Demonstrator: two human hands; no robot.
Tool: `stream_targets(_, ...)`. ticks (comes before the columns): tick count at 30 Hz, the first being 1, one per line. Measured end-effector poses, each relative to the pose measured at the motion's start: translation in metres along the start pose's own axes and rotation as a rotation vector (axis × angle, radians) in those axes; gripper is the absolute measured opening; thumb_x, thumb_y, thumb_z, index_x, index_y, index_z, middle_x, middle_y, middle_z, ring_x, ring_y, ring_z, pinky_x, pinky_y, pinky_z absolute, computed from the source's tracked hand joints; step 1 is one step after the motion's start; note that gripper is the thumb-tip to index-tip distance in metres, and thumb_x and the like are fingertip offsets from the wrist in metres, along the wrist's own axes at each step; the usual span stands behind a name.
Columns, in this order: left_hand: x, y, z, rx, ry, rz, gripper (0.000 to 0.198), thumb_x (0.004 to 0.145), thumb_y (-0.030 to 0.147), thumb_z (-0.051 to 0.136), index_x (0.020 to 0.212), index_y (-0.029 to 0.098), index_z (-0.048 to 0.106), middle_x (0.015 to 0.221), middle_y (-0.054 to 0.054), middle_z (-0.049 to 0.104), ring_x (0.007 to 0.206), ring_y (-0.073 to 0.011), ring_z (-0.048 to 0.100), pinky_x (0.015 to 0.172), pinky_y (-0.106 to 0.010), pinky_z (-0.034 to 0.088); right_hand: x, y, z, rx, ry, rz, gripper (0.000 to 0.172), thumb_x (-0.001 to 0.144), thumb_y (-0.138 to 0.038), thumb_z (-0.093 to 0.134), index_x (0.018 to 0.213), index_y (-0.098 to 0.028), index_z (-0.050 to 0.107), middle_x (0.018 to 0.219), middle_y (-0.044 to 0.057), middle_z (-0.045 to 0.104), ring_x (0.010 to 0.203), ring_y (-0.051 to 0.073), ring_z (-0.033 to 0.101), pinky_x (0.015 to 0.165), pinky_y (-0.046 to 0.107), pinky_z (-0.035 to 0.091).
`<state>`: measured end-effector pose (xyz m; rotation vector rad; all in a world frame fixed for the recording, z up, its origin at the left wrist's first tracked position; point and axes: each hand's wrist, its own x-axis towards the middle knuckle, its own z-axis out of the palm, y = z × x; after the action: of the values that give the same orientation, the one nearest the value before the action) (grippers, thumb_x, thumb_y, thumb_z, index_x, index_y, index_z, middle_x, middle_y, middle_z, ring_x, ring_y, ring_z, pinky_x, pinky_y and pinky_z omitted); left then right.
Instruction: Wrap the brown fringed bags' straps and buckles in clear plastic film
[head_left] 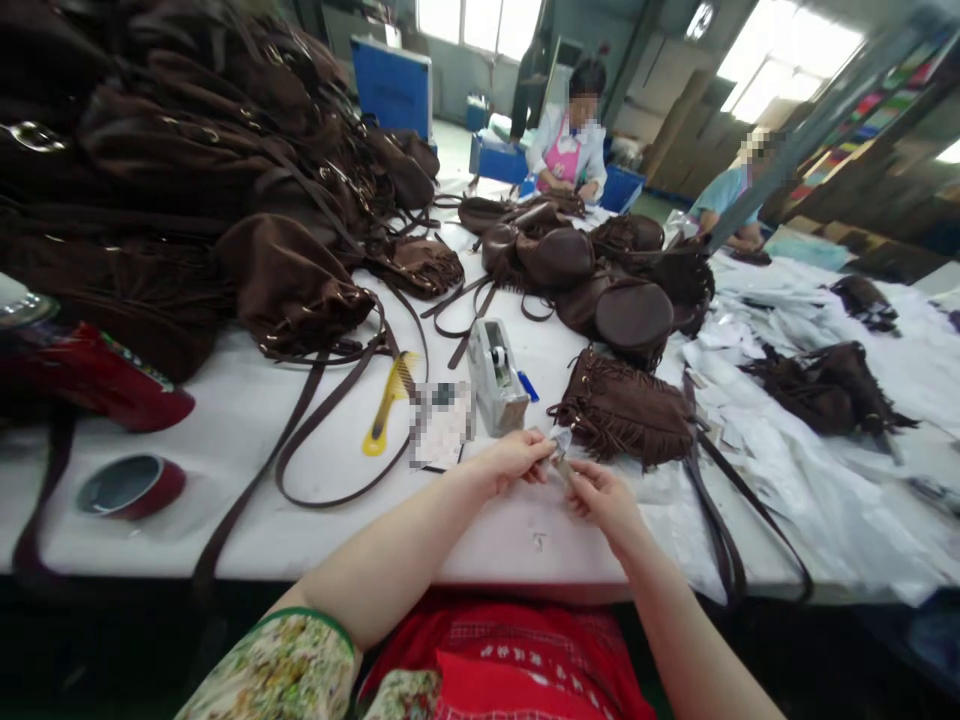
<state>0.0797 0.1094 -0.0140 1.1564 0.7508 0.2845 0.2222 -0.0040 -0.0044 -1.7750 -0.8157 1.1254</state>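
My left hand (519, 459) and my right hand (602, 496) meet over the white table, both with fingers pinched. Between my left fingertips is a small whitish, shiny piece (561, 439), its kind too small to make out. My right fingers pinch a narrow greyish strip (564, 466) just below it; whether the two are joined I cannot tell. Right behind my hands lies a dark brown fringed bag (630, 408) on its side. A grey tape dispenser (498, 385) stands beyond my left hand, with a blue object (528, 386) against its right side.
A yellow comb (384, 410) lies left of a blurred-out phone-like rectangle (442, 425). Brown bags (292, 270) are heaped high at left, others (570, 270) behind. A dark red bowl (131, 486) sits near the front edge. White wrapping (832, 470) covers the right. Two people (566, 150) work opposite.
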Motion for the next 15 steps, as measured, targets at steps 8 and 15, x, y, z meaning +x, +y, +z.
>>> stream_targets(8, 0.007, -0.009, -0.008, 0.031, 0.073, 0.108, 0.052, 0.069, 0.067, 0.058, 0.074, 0.015, 0.054, 0.051, 0.006, 0.047, 0.040, -0.0070, 0.040, 0.042, -0.021, 0.028, 0.008, -0.018, -0.012, -0.524, -0.263, -0.591, 0.034, 0.078, -0.025, 0.062, 0.112, -0.023, 0.065, 0.108, 0.008, 0.069, 0.097, 0.023, 0.065, 0.077, 0.032, 0.054)
stream_targets(15, -0.001, -0.001, -0.010, 0.228, -0.070, 0.187, 0.034, 0.080, 0.049, 0.056, 0.072, 0.016, 0.052, 0.057, 0.005, 0.047, 0.042, -0.0069, 0.043, 0.042, -0.020, 0.034, 0.035, -0.058, -0.017, -0.978, -0.246, -0.966, 0.016, 0.086, -0.019, 0.053, 0.085, -0.022, 0.069, 0.117, 0.009, 0.063, 0.111, 0.024, 0.057, 0.095, 0.040, 0.046)
